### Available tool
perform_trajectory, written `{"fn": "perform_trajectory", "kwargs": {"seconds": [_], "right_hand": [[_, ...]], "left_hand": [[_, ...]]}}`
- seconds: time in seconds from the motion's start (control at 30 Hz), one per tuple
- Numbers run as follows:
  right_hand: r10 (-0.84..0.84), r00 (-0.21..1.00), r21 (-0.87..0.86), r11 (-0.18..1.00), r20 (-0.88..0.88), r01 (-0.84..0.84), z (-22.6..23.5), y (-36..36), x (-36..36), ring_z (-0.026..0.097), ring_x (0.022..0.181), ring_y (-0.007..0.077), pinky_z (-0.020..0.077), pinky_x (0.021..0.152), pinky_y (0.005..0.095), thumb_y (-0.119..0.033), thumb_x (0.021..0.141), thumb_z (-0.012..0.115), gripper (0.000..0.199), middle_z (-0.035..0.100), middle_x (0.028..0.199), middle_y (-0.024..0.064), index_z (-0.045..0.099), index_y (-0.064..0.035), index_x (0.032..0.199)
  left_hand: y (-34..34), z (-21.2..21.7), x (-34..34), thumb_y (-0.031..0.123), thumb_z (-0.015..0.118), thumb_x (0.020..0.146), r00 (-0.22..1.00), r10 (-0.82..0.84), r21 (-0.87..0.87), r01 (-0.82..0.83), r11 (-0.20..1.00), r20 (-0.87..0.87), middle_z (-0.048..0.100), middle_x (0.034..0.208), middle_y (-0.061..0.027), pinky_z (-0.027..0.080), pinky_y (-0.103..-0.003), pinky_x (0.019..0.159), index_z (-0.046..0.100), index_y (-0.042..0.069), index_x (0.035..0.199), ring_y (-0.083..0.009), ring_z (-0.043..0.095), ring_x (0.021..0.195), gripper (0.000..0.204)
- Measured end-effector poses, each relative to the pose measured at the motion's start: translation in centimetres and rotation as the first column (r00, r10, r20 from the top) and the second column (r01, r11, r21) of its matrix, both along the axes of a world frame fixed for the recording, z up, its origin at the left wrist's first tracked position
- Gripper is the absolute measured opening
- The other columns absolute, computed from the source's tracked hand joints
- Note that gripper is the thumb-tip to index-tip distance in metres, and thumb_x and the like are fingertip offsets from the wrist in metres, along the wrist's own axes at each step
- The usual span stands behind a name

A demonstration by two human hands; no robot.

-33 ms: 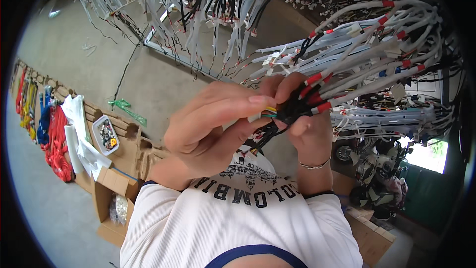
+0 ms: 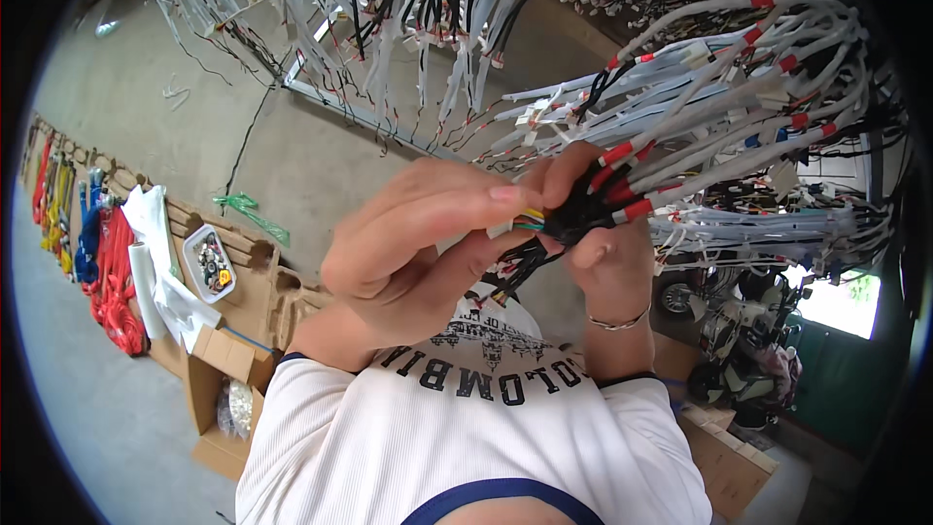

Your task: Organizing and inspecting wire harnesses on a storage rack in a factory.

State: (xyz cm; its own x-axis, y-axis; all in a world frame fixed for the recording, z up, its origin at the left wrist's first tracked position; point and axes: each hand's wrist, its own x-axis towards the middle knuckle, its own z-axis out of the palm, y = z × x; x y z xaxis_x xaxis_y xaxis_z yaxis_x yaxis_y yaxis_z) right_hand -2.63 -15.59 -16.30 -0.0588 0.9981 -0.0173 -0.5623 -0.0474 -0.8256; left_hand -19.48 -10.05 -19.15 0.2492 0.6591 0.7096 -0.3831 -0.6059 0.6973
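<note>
Head view, looking along the person's raised hands:

- Left hand (image 2: 418, 253), frame centre, pinches the coloured wire tips (image 2: 528, 220) between thumb and fingers.
- Right hand (image 2: 607, 253), just right of centre, is closed around the black wire bundle (image 2: 573, 219); a thin bracelet (image 2: 619, 321) circles its wrist.
- White sleeved cables with red bands (image 2: 739, 97) fan across the upper right.
- Cardboard boxes (image 2: 228, 360) sit lower left.

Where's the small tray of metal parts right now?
In the head view, the small tray lies at the left on the brown cardboard, beside the white cloth and left of the left hand.
</note>
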Motion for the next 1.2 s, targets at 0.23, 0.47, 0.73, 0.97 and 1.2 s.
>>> {"fn": "perform_trajectory", "kwargs": {"seconds": [0.23,0.47,0.73,0.97,1.2], "right_hand": [[0.028,0.994,0.017,0.999,0.106,-0.030,-1.4,-0.9,1.8,0.056,0.071,0.0102,0.0433,0.064,0.0218,-0.001,0.064,0.080,0.032,0.062,0.080,0.0046,0.060,-0.0011,0.088],[-0.027,0.995,-0.019,0.999,0.100,0.029,-0.3,-1.2,0.8,0.054,0.070,0.0094,0.0425,0.064,0.0226,0.002,0.065,0.077,0.028,0.059,0.077,0.0033,0.059,-0.0021,0.086],[-0.109,0.975,-0.009,0.994,0.194,0.112,-0.3,-1.5,0.5,0.055,0.073,0.0119,0.0440,0.069,0.0248,0.002,0.065,0.075,0.026,0.058,0.075,0.0038,0.057,-0.0023,0.083],[-0.104,0.980,-0.022,0.994,0.171,0.109,-0.4,-1.3,0.5,0.053,0.070,0.0131,0.0422,0.066,0.0266,0.003,0.065,0.074,0.025,0.057,0.071,0.0037,0.057,-0.0018,0.083],[-0.119,0.980,0.004,0.993,0.161,0.120,-0.5,-0.9,0.4,0.052,0.070,0.0137,0.0419,0.067,0.0265,0.004,0.064,0.073,0.026,0.055,0.069,0.0031,0.056,-0.0015,0.083]], "left_hand": [[-0.2,1.5,-0.2,-0.001,0.079,0.064,0.910,-0.336,-0.564,0.414,0.715,0.243,0.063,0.084,-0.0165,0.049,-0.030,0.065,0.064,-0.006,0.096,-0.0243,0.063,0.076,0.035],[0.5,-0.3,-0.2,-0.011,0.070,0.073,0.763,-0.475,-0.588,0.644,0.490,0.439,0.067,0.092,-0.0161,0.055,-0.025,0.071,0.065,-0.011,0.101,-0.0169,0.066,0.081,0.029],[0.7,-0.1,0.1,-0.007,0.075,0.065,0.757,-0.465,-0.648,0.643,0.408,0.458,0.062,0.087,-0.0192,0.056,-0.032,0.062,0.064,-0.010,0.097,-0.0259,0.065,0.071,0.035],[1.4,-0.2,-0.1,-0.009,0.073,0.068,0.737,-0.497,-0.675,0.653,0.345,0.459,0.063,0.089,-0.0203,0.058,-0.032,0.064,0.063,-0.013,0.098,-0.0258,0.066,0.072,0.032],[1.6,-0.4,-0.3,-0.010,0.073,0.068,0.787,-0.472,-0.682,0.597,0.421,0.397,0.063,0.090,-0.0195,0.057,-0.031,0.067,0.063,-0.013,0.097,-0.0245,0.066,0.074,0.031]]}}
